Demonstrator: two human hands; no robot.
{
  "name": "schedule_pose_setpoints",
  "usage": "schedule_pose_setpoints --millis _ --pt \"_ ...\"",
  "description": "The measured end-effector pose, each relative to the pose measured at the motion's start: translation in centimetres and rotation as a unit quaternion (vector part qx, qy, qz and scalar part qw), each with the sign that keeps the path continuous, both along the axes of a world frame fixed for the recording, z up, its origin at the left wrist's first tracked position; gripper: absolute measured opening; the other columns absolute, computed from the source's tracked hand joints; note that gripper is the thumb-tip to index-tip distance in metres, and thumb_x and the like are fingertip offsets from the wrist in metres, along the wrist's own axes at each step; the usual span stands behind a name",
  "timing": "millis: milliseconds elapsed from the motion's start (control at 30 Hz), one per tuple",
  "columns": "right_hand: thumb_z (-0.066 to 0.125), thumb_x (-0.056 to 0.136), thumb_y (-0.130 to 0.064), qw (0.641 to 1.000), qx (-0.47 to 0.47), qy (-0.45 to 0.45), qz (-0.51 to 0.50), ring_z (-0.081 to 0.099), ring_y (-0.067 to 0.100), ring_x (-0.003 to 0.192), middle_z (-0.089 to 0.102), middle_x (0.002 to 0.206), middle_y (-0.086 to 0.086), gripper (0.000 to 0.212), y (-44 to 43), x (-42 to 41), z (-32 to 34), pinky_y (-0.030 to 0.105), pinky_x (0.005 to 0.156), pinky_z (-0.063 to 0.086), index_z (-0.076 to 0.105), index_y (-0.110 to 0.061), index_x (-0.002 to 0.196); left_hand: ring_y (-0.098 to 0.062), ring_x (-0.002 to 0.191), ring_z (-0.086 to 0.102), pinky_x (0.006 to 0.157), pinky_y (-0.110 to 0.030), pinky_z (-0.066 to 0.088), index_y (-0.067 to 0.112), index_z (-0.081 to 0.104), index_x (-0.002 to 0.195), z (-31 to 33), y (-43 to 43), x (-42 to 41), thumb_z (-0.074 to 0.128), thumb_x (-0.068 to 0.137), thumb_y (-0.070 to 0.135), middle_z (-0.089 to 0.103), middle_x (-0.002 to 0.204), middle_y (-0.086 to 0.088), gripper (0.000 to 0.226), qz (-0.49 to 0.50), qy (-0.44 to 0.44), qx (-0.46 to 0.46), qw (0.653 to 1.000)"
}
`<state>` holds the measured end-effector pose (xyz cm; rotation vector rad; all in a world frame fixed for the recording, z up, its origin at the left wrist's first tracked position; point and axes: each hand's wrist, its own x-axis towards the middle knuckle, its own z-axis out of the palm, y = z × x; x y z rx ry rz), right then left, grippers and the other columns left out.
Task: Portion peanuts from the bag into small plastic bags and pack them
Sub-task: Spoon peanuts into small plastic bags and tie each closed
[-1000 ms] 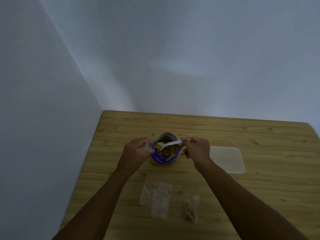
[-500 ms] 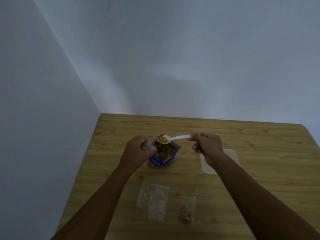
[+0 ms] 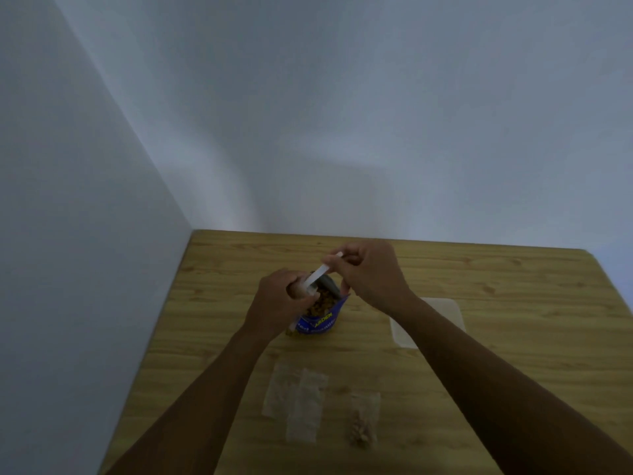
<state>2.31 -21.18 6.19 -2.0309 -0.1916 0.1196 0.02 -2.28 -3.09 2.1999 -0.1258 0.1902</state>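
A blue peanut bag (image 3: 320, 318) stands open on the wooden table (image 3: 479, 286), with peanuts visible inside. My left hand (image 3: 279, 303) grips a small clear plastic bag at the blue bag's left rim; the small bag is mostly hidden in my fingers. My right hand (image 3: 368, 272) pinches the handle of a white plastic spoon (image 3: 317, 274), which tilts down to the left with its bowl at the mouth of the small bag. Nearer to me lie two empty small plastic bags (image 3: 296, 402) and one small filled bag (image 3: 363, 421) holding peanuts.
A translucent plastic lid or flat container (image 3: 442, 318) lies on the table to the right of the blue bag, partly hidden by my right forearm. Walls close off the table at the left and the back.
My right hand has lifted the loaded spoon from the blue bag, swung its handle up and back, and tipped the bowl down to the small bag in my left hand.
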Motion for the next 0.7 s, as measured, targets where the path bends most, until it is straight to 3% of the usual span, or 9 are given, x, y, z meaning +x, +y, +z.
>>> schedule_pose_setpoints --millis 100,200,300,367,533,700 --pt "0.074 0.09 -0.022 0.998 -0.025 -0.047 0.041 0.066 0.014 0.042 0.069 0.059 -0.015 0.007 0.5 -0.1 0.6 0.033 0.051 0.059 0.079 -0.017 0.09 0.006 0.075 0.06 0.061 -0.005 0.043 0.01 0.073 0.106 -0.1 0.1 -0.2 0.086 0.073 0.02 0.064 0.085 0.01 0.036 0.009 0.002 -0.012 1.0" --pt "0.075 0.089 -0.019 0.996 -0.012 -0.07 0.049 0.066 0.006 0.046 0.071 0.067 -0.015 0.007 -0.1 0.3 0.6 0.032 0.055 0.06 0.08 -0.015 0.093 0.004 0.072 0.059 0.06 -0.007 0.045 0.01 0.072 0.105 -0.2 0.5 -0.4 0.085 0.074 0.021 0.065 0.085 0.006 0.036 0.029 0.012 -0.018 0.999" --pt "0.075 0.088 -0.014 0.995 -0.013 -0.084 0.055 0.066 0.004 0.052 0.073 0.071 -0.012 0.007 -0.7 0.6 0.2 0.029 0.059 0.058 0.08 -0.015 0.093 -0.004 0.058 0.05 0.052 -0.013 0.038 0.013 0.07 0.083 -0.1 0.6 -0.6 0.082 0.077 0.022 0.059 0.067 0.005 0.016 0.039 0.005 -0.01 0.999" --pt "0.075 0.089 -0.014 0.996 0.001 -0.074 0.048 0.066 0.008 0.048 0.075 0.072 -0.007 0.007 -0.8 0.6 0.0 0.027 0.057 0.057 0.08 -0.013 0.094 -0.008 0.054 0.044 0.049 -0.018 0.035 0.008 0.066 0.075 -0.2 0.5 -0.6 0.08 0.08 0.022 0.056 0.061 -0.004 0.02 0.045 0.007 -0.008 0.999" --pt "0.072 0.092 -0.019 0.997 0.05 -0.053 -0.012 0.066 0.02 0.046 0.077 0.075 -0.002 0.011 -1.5 0.9 -0.5 0.023 0.05 0.053 0.078 -0.013 0.099 -0.022 0.061 0.057 0.054 -0.035 0.048 0.009 0.07 0.093 -0.6 0.5 -0.8 0.077 0.082 0.023 0.064 0.071 -0.009 0.019 0.048 0.037 -0.022 0.998" --pt "0.072 0.092 -0.019 0.992 0.109 -0.023 -0.067 0.063 0.023 0.045 0.077 0.077 0.002 0.012 -2.2 1.4 -1.3 0.019 0.043 0.045 0.077 -0.012 0.1 -0.005 0.053 0.041 0.049 -0.019 0.036 0.005 0.059 0.074 -0.9 1.1 -1.3 0.078 0.082 0.021 0.055 0.063 -0.013 0.026 0.059 0.061 -0.053 0.995"
